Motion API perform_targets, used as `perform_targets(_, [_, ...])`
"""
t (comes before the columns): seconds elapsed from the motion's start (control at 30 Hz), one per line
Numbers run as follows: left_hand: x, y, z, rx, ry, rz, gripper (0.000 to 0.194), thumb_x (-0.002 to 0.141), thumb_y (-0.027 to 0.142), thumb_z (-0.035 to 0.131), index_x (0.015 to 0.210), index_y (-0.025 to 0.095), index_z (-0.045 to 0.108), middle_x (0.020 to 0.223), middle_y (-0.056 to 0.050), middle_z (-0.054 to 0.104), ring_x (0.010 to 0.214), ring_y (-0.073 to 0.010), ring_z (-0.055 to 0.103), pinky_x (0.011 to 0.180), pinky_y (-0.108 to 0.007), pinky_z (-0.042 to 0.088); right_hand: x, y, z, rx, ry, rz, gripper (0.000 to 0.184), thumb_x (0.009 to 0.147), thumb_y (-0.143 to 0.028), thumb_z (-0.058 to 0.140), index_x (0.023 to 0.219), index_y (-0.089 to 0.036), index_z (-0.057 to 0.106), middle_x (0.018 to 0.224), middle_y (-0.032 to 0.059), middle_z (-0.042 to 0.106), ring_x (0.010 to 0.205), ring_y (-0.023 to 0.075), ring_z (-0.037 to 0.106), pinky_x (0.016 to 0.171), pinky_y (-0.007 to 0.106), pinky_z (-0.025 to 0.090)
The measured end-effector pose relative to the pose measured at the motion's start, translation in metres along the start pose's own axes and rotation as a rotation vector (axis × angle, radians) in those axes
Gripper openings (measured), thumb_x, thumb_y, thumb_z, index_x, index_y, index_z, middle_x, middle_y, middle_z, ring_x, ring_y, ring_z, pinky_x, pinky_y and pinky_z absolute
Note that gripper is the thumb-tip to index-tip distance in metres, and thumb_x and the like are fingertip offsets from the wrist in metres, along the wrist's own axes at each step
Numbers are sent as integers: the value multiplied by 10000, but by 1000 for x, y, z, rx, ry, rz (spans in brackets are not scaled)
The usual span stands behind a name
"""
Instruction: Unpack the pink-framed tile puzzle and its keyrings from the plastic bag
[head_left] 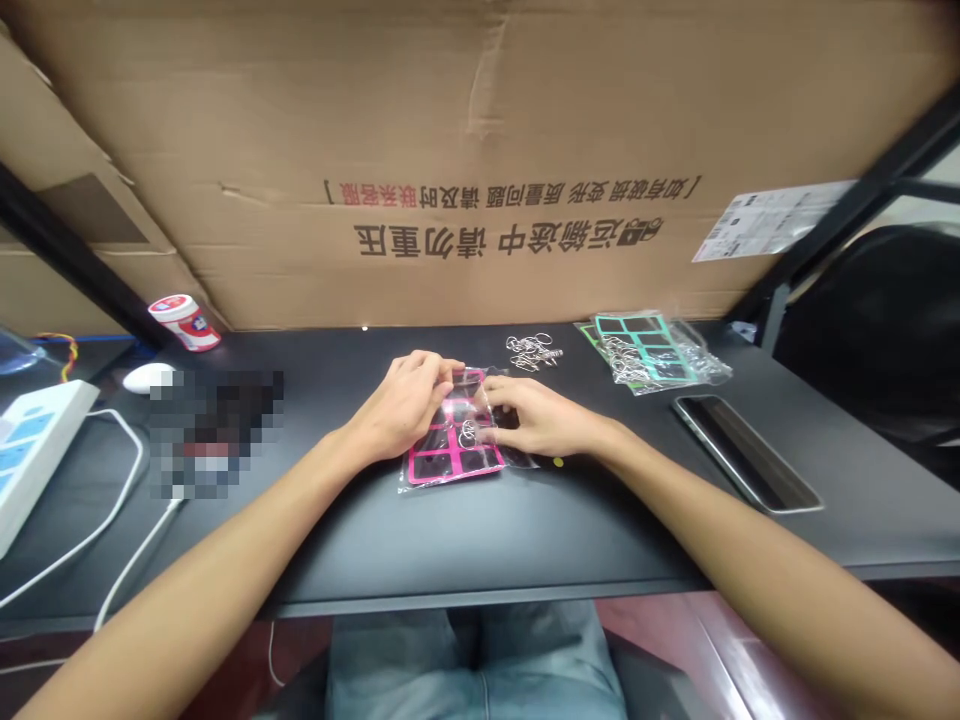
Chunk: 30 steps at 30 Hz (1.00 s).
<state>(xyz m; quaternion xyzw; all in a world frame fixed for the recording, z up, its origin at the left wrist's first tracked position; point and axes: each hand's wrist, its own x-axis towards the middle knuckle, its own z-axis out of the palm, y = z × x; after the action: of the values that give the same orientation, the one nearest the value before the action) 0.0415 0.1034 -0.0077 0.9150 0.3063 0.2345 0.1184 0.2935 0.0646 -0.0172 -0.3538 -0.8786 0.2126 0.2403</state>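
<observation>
A clear plastic bag [403, 488] holding a card with pink frames around black squares [459, 462] lies on the black table. My left hand [405, 405] grips the bag's upper left side, fingers curled over it and thumb on the front. From the right, my right hand [536, 415] reaches to the bag, its thumb and bent fingers apart, the tips partly hidden by plastic. Close to that thumb is a small bunch of silvery metal rings [469, 433], on or within the bag. Beyond my right hand lies a loose pile of metal rings and clasps [531, 351].
Bagged green and teal cards [646, 350] with metal pieces lie at the back right, near a phone [746, 455]. At the left are a red-and-white tub [185, 322], a white mouse [148, 378], a power strip [41, 455] and cables. A cardboard wall [285, 110] stands behind.
</observation>
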Motion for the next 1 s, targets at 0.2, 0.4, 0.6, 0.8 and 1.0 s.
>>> perform_targets(0.2, [0, -1, 0, 2, -1, -10, 150, 1111, 280, 355, 1040, 232, 478, 1386, -91, 666, 1291, -288, 566, 1083, -552, 442, 1, 0, 1, 15, 9, 15, 49, 982, -202, 643, 934, -191, 646, 866, 14, 697, 767, 169, 618, 729, 286, 464])
perform_targets(0.4, [0, -1, -1, -11, 8, -14, 142, 1104, 278, 369, 1028, 228, 478, 1388, -101, 661, 1282, -292, 569, 1093, -560, 433, -1, -2, -5, 235, 222, 77, 110, 989, -268, 636, 1024, -196, 712, 994, 49, 755, 869, 199, 694, 830, 342, 557])
perform_targets(0.6, [0, 0, -2, -8, 11, -17, 144, 1108, 284, 369, 1023, 231, 472, 1390, -94, 662, 1289, -288, 564, 1092, -555, 434, -5, -5, -23, 390, 395, 87, 154, 967, -333, 687, 1003, -198, 751, 995, 62, 755, 903, 215, 706, 858, 370, 581])
perform_targets(0.8, [0, 0, -2, -11, 1, -16, 147, 1103, 280, 370, 1011, 232, 473, 1386, -97, 666, 1284, -291, 571, 1090, -558, 437, -9, -1, -38, 367, 378, 125, 216, 945, -408, 720, 974, -200, 771, 976, 69, 772, 901, 237, 725, 868, 392, 600])
perform_targets(1.0, [0, -1, -2, -14, 11, -13, 138, 1101, 263, 366, 1009, 236, 466, 1386, -96, 669, 1281, -288, 576, 1081, -548, 436, -8, 30, -36, 280, 673, 238, 246, 989, -428, 653, 1033, -201, 738, 997, 78, 755, 820, 229, 734, 737, 376, 632])
